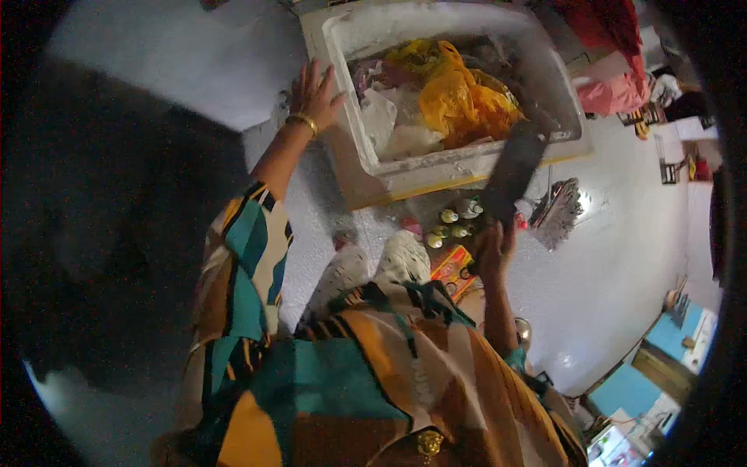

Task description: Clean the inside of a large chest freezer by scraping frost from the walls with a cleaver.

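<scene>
In front of me stands an open white chest (344, 169), apparently a chest freezer, with whitish frost along its inner rim. Inside lie an orange-yellow plastic bag (452, 108) and a clear whitish bag (379, 119), among darker packages that are hard to make out. My left hand (318, 93) rests with fingers apart at the chest's left rim. Low at the front right, my right hand (496, 248) grips a dark, broad, flat tool (516, 163) shaped like a cleaver. Its far end overlaps the chest's front right corner in view; contact cannot be told.
Several bottles (449, 217) stand on the floor before the chest, near a red and yellow box (452, 265). A grey speckled cloth or mat (557, 216) lies right of them. Red and pink cloth (613, 87) is at upper right. Blue-topped furniture (627, 388) stands at lower right.
</scene>
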Demonstrator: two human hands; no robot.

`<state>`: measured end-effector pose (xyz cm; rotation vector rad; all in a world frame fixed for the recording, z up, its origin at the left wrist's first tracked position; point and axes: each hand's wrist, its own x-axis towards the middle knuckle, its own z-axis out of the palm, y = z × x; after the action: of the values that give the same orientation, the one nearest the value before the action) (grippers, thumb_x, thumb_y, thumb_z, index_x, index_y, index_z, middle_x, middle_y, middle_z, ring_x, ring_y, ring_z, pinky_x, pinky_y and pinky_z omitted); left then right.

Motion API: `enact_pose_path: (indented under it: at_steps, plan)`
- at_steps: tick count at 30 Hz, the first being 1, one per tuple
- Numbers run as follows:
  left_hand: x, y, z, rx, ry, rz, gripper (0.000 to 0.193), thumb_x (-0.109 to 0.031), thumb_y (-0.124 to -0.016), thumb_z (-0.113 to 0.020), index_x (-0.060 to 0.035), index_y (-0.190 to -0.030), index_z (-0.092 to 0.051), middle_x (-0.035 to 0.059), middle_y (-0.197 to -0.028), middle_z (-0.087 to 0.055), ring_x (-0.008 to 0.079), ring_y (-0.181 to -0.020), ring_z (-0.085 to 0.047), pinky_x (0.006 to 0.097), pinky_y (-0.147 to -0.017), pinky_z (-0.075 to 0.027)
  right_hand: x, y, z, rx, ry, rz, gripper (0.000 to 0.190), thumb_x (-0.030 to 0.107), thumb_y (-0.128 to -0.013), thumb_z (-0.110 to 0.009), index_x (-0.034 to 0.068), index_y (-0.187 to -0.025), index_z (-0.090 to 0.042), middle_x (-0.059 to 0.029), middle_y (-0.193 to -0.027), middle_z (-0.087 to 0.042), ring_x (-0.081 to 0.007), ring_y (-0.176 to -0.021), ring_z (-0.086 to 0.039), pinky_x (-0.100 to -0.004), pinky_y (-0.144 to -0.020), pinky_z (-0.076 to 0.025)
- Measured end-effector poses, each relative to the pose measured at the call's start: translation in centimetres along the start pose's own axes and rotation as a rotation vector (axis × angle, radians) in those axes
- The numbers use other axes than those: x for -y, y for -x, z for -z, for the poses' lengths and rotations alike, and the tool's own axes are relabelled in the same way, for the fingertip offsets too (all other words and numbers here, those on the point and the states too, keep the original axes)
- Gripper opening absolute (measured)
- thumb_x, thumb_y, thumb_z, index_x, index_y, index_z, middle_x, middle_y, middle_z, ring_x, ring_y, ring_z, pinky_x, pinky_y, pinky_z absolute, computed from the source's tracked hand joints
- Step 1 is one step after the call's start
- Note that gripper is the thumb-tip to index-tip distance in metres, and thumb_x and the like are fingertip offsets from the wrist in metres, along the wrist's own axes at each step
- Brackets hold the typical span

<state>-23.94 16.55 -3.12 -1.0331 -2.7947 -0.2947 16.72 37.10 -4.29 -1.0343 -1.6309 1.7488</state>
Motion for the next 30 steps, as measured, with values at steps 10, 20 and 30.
enact_pose_path:
  at_steps: [10,20,30]
  plan:
    - [-3.9,4.8,-2.2,0.042,0.117,-0.419,0.058,-0.037,-0.078,-0.052,-0.0027,-0.123,-0.039,0.0211,-0.132,-0.029,0.0394,-0.123,-0.023,0.0492,-0.101,-0.017,4.0,14.2,1.4,-0.511,0.026,-0.117,0.030,0.020,-0.090,-0.042,0.004,-0.114,-0.036,0.0003,-0.053,-0.042,-0.0071,-0.037,-0.037,-0.0212,-0.032,-0.033]
    - [-6.6,21.3,2.3,0.499,0.719,-0.776,0.027,-0.021,-0.077,-0.053,-0.0015,-0.095,-0.056,0.0199,-0.107,-0.053,0.0344,-0.101,-0.049,0.0446,-0.086,-0.037,6.2,13.2,-1.4,-0.483,0.046,-0.086,0.018,0.025,-0.089,-0.043,0.008,-0.086,-0.040,-0.0017,-0.052,-0.042,-0.0100,-0.034,-0.039,-0.0227,-0.031,-0.033]
    - [-16.7,11.4,-1.5,0.301,0.124,-0.370,0.072,-0.046,-0.080,-0.046,-0.0066,-0.134,-0.018,0.0233,-0.136,-0.020,0.0412,-0.124,-0.020,0.0542,-0.100,-0.015,5.9,12.2,1.1,-0.610,-0.029,-0.141,0.016,0.023,-0.089,-0.041,0.008,-0.087,-0.040,-0.0029,-0.052,-0.042,-0.0110,-0.033,-0.038,-0.0230,-0.031,-0.034]
